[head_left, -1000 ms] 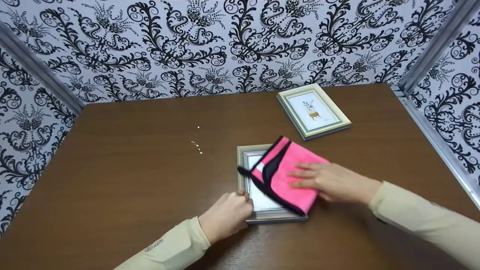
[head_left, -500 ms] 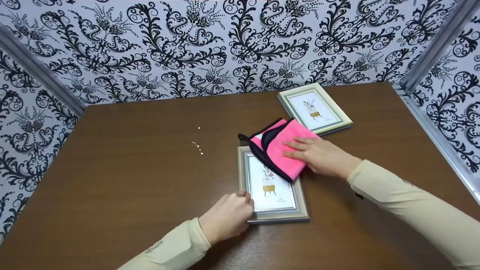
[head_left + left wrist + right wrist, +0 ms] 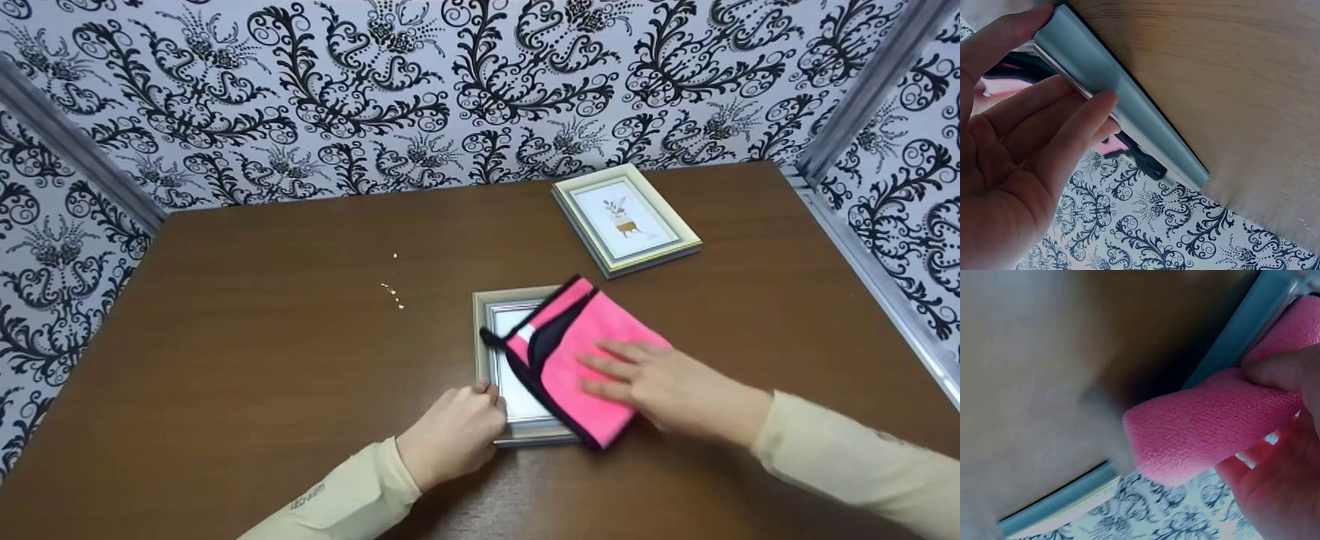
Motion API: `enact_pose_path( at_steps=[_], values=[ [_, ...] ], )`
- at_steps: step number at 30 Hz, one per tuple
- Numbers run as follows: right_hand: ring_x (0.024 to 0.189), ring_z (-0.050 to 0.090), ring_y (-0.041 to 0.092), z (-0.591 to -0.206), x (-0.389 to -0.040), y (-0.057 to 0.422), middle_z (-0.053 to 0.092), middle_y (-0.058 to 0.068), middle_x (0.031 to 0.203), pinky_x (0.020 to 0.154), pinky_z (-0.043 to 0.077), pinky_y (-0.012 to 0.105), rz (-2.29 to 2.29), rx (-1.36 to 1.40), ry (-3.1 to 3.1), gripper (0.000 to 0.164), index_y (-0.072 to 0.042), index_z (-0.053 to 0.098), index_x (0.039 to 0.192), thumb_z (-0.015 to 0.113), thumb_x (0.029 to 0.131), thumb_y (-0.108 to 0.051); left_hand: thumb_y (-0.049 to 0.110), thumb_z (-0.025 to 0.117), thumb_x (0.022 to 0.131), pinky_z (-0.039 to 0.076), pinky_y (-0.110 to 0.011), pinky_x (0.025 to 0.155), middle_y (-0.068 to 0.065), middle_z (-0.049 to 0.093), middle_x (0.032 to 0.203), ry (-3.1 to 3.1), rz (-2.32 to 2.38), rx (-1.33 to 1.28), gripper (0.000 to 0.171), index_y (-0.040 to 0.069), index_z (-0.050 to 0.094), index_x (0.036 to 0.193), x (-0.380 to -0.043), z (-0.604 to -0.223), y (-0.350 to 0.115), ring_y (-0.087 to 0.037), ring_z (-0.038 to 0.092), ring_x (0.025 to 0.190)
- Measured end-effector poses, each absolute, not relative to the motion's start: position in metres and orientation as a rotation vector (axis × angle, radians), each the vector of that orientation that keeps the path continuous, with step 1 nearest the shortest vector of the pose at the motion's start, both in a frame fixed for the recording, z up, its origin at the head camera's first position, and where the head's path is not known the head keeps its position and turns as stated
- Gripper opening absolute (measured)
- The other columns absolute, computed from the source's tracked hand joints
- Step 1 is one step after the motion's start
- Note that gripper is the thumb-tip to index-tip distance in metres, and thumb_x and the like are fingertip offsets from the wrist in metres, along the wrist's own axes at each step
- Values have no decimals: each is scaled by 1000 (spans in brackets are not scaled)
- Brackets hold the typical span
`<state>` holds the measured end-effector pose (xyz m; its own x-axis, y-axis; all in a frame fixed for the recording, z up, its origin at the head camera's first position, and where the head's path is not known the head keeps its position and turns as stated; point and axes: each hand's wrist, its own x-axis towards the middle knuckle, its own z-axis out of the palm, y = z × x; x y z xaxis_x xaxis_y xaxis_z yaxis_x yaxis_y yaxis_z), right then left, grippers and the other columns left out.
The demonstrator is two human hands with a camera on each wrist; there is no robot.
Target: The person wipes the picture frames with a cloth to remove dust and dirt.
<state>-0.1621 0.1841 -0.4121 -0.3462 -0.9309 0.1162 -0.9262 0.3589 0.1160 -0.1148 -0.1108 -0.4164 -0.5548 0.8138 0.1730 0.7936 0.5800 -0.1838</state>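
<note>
A picture frame with a pale border lies on the brown table. The left hand grips its near left corner; in the left wrist view, thumb and fingers hold the grey side of the frame. The right hand lies on a folded pink cloth with black trim and a black loop, its fingers spread over the top. In the right wrist view, the thumb bears on the edge of the cloth, which sits between thumb and fingers. The cloth covers most of the picture and the frame's right side.
A second picture frame, with a potted plant drawing, lies at the back right of the table. Several small pale specks mark the tabletop left of the frames. Patterned black and white walls stand behind and at both sides.
The right hand slid the cloth up toward the far frame, baring the plant picture, then drew it back down and right over the near frame. The left hand stayed at the corner.
</note>
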Motion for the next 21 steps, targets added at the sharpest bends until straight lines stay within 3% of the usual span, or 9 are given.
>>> enact_pose_path(
  at_steps=[4,9,12,16,21],
  values=[
    [119,53,40,-416,-137,183,49,21,139,89,49,47,35,1556,-2481,64,-13,63,129,72,69,6,18,81,63,51,-29,50,-3,54,68,-2573,105,-1335,22,8,62,69,-115,-417,-111,-18,57,68],
    [109,56,44,-420,-113,180,50,34,127,66,55,49,250,1299,-2599,60,-17,61,130,71,74,3,15,79,62,52,-29,50,-2,53,67,-2583,86,-1337,21,8,60,69,-115,-417,-112,-17,56,67],
    [91,61,37,-420,-106,176,58,27,110,58,54,46,358,1220,-2628,60,-17,59,131,73,74,-4,16,81,62,52,-29,51,-2,53,67,-2588,79,-1332,24,8,60,69,-115,-418,-113,-17,56,67],
    [74,60,25,-417,-103,171,62,13,97,57,51,42,525,1118,-2709,54,-16,61,130,70,77,-9,17,81,61,53,-29,52,-2,54,70,-2592,66,-1333,25,7,60,72,-115,-419,-113,-17,57,68],
    [95,64,22,-415,-109,169,67,-1,102,76,52,44,819,966,-2796,30,-15,66,110,67,81,-7,19,83,64,55,-29,56,-5,62,79,-2610,103,-1341,29,4,65,80,-116,-417,-113,-17,62,72]
  ],
)
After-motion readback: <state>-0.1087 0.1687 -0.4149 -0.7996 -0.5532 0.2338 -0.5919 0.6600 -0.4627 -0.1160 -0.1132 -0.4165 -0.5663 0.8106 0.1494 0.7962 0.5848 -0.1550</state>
